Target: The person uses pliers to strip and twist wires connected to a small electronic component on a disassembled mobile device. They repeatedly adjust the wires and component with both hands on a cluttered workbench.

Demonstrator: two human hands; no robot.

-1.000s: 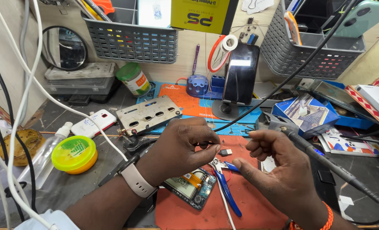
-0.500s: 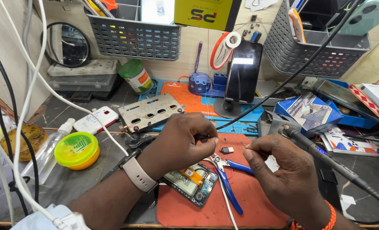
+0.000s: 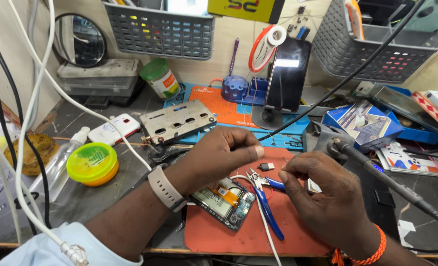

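At the centre of the frame the left hand is curled into a loose fist, thumb and forefinger pinched together; a thin wire seems to run between the two hands, but what the left grip holds is too small to tell. The right hand, lower right, pinches its fingertips the same way, an orange band at its wrist. Between the two fingertips a small dark connector lies on the red mat.

Just below it on the mat rest blue-handled cutters and an opened phone showing its green board and an orange strip.

Further out: a round yellow-green tub on the counter at left, a green-lidded jar upper left of centre, a yellow sign at the top edge, and a blue printed box at right.
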